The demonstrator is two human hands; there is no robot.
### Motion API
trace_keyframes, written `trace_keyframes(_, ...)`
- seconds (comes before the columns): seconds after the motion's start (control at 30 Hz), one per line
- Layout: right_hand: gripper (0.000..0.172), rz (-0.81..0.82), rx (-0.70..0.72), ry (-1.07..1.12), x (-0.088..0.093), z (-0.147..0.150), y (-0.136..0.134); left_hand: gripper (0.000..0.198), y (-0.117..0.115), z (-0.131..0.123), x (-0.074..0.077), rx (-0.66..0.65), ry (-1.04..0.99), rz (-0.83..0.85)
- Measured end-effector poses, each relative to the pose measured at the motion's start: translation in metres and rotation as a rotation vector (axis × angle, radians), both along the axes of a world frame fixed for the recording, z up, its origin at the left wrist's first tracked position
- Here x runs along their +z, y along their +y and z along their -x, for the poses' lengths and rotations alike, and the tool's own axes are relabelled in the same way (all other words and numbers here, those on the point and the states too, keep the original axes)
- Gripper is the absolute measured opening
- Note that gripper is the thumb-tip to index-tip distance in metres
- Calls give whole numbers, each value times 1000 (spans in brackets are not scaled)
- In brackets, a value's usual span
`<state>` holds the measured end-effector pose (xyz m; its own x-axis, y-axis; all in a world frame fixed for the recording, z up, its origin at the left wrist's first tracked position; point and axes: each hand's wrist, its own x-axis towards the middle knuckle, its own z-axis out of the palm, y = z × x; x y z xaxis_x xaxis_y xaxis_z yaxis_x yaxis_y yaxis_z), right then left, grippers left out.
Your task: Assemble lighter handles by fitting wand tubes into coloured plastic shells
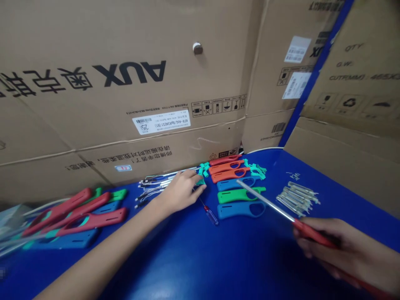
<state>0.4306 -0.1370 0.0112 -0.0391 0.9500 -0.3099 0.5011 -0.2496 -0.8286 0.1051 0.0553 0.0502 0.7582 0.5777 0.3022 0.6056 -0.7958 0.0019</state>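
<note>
My right hand [346, 250] is wrapped round the red handle of a long-nosed lighter [268, 204], whose metal tube points up and to the left. My left hand [183, 189] reaches to the back of the table, its thumb and forefinger closed about a small teal plastic trigger piece [201, 181]. More teal pieces [204, 167] lie just beyond those fingers. Beside and partly beneath this hand are metal lighter tubes with wires [156, 183]. A small screwdriver [211, 215] with a clear handle lies to its right.
Red, orange, green and blue handle shells [233, 196] form a column at the centre. Teal parts [258, 170] and clear, slim parts [296, 199] lie to their right. Several lighters [90, 221] are piled at left. Cardboard walls [156, 83] border the blue table [187, 262].
</note>
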Motion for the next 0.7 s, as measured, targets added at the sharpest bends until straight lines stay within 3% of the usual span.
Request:
trace_keyframes(0.1,35,131,71,68,29,32,24,31,14,-18,-7,26,-77,-45)
trace_keyframes(0.2,39,120,127,111,41,50,34,25,10,-11,-6,41,-180,-76)
trace_keyframes(0.27,39,112,160,138,43,59,36,26,-7,1,-2,56,-259,-99)
trace_keyframes(0.37,32,116,274,147,46,82,37,34,-52,23,5,10,-329,-179)
trace_keyframes(0.43,26,124,352,87,49,105,39,35,-84,37,3,-139,-206,-274)
trace_keyframes(0.5,23,116,389,-22,50,132,42,32,-108,52,-5,-167,-96,-280)
trace_keyframes(0.6,25,-19,464,-142,48,171,49,15,-125,76,-23,-110,-97,-253)
trace_keyframes(0.7,33,-213,507,-79,40,199,62,18,-129,98,-31,5,-258,-384)
